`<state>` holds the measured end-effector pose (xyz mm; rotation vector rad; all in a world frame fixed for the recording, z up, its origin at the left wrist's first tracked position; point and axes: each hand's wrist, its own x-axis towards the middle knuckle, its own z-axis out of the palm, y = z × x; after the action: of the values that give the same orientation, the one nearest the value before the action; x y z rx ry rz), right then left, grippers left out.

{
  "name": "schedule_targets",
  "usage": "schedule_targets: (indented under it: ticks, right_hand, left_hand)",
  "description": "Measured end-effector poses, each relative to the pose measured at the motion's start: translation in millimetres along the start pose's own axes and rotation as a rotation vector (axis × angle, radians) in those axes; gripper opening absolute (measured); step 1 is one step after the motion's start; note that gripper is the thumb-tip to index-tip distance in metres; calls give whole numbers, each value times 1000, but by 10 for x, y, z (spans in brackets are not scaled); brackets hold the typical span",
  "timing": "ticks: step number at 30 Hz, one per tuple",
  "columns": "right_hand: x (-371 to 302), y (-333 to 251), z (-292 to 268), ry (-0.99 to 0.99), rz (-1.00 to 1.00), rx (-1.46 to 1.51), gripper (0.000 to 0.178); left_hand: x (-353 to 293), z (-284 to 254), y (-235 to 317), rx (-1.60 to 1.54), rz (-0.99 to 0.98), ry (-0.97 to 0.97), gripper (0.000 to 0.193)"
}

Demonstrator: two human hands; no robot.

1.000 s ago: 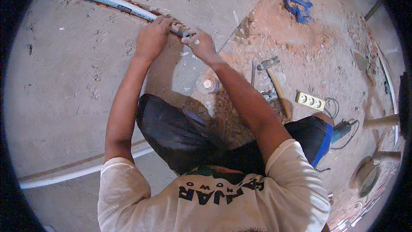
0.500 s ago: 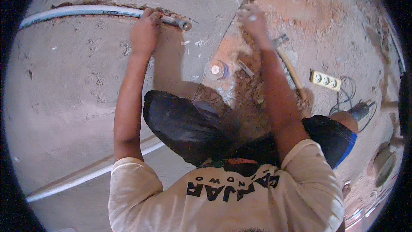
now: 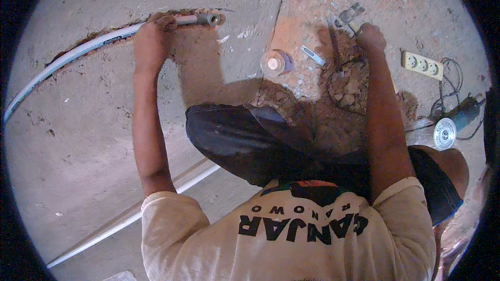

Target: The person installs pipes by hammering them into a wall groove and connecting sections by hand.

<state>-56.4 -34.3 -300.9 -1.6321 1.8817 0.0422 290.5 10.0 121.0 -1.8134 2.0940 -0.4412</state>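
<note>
A white pipe (image 3: pixel 99 43) runs along a chased groove in the grey plastered wall and ends in a grey elbow fitting (image 3: pixel 211 19) with a round opening. My left hand (image 3: pixel 154 34) is closed over the pipe, a short way left of that fitting. Over on the right, my right hand (image 3: pixel 371 39) is closed round the wooden handle of a hammer (image 3: pixel 350 15), close under its metal head. Most of the handle is hidden by my hand and forearm.
A small round bottle (image 3: pixel 275 63) and a flat blue-and-white piece (image 3: pixel 313 55) lie near broken rubble (image 3: pixel 350 86). Farther right are a power strip (image 3: pixel 422 65) with a cable and a power tool with a toothed disc (image 3: pixel 445 134). Another white pipe (image 3: pixel 130 219) lies lower left.
My right hand has moved right, from bare rubble at the wall's edge onto the hammer. My left hand stays on the pipe. The whole view has shifted, bringing the toothed disc into sight.
</note>
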Motion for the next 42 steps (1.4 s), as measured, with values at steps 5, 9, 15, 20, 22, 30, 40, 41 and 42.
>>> schedule_targets:
  ticks: [5, 9, 15, 20, 22, 30, 40, 41, 42]
  right_hand:
    - [484, 378, 342, -151, -146, 126, 40]
    - [226, -64, 123, -205, -174, 343, 32]
    - [77, -520, -204, 179, -799, -156, 27]
    - [-491, -1228, -892, 166, -755, 392, 30]
    - [-764, -1521, -1059, 152, -749, 737, 37]
    - [-1395, -2072, -1117, 17, -672, 1069, 61]
    - [-1562, -2191, -1500, -156, -798, 1233, 71]
    - [-1568, -2183, -1505, -132, -774, 1192, 72]
    - [-1565, -2172, -1488, -111, -803, 1206, 71]
  left_hand:
    - [47, -33, -20, -19, 8, -8, 20]
    - [-16, -57, -3, 35, -41, -70, 21]
    - [-21, -15, -19, 70, 12, -20, 20]
    - [3, -14, 18, 107, 66, 15, 19]
    - [-10, -15, 83, 140, 49, 28, 18]
    - [-84, 73, 44, 174, 15, 53, 20]
    - [-128, 112, 90, 217, -61, 23, 20]
    - [-140, 125, 68, 215, -44, 50, 21]
    - [-161, 158, 37, 209, -25, 73, 21]
